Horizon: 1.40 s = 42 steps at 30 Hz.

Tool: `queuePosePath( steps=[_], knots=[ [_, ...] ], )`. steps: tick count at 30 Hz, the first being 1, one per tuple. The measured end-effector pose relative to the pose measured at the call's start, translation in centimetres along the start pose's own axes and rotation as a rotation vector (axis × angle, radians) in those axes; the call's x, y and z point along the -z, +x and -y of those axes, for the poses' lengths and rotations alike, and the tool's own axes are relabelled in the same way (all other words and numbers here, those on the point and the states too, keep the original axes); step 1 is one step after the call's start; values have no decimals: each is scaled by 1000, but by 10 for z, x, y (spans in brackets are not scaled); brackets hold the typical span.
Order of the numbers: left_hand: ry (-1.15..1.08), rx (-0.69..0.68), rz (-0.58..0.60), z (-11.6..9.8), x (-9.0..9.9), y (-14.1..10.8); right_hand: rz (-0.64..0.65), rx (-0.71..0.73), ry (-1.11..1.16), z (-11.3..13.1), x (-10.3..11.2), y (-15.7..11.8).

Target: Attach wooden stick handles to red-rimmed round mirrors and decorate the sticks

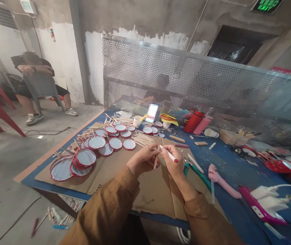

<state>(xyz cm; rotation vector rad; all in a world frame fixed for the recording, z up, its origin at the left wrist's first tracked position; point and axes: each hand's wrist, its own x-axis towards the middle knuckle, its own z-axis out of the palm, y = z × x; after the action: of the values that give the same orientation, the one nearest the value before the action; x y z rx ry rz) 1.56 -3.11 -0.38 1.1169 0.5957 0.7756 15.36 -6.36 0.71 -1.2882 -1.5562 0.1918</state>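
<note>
My left hand (145, 157) pinches a flat wooden craft stick (156, 162) over the brown cardboard (150, 195). Close against it, my right hand (172, 161) is closed around a white marker (170, 154) with a red end, its tip at the top of the stick. Whether the tip touches the wood I cannot tell. To the left lie several round discs (85, 157) with red rims and pale faces, some overlapping. Behind my hands is a pile of loose craft sticks (142, 139). Green-handled pliers (199, 175) rest right of my right hand.
A pink glue gun (222, 182) and a magenta power strip (261, 206) with white plugs lie at right. Red and pink bottles (193, 121), a paper cup (137, 121) and a lit phone (152, 113) stand before a perforated metal screen (135, 68). A person (37, 73) sits at far left.
</note>
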Motion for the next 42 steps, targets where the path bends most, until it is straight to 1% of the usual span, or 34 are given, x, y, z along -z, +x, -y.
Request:
queuePosePath(
  steps=[6, 11, 19, 26, 31, 37, 42],
  knots=[
    [-2, -18, 22, 5, 4, 3, 6, 24, -21, 2, 0, 0],
    [41, -6, 44, 7, 7, 9, 5, -4, -26, 4, 1, -1],
    [-44, -12, 47, 3, 2, 3, 26, -13, -5, 2, -1, -1],
    [-33, -4, 14, 1, 0, 1, 8, -23, -15, 1, -1, -1],
    [-44, 2, 34, 3, 2, 3, 33, 4, -7, 0, -1, -1],
    [-14, -3, 34, 4, 4, 7, 13, -18, -21, 1, 0, -1],
    [20, 0, 37, 7, 6, 8, 31, -14, -8, 0, -1, -1]
  ],
)
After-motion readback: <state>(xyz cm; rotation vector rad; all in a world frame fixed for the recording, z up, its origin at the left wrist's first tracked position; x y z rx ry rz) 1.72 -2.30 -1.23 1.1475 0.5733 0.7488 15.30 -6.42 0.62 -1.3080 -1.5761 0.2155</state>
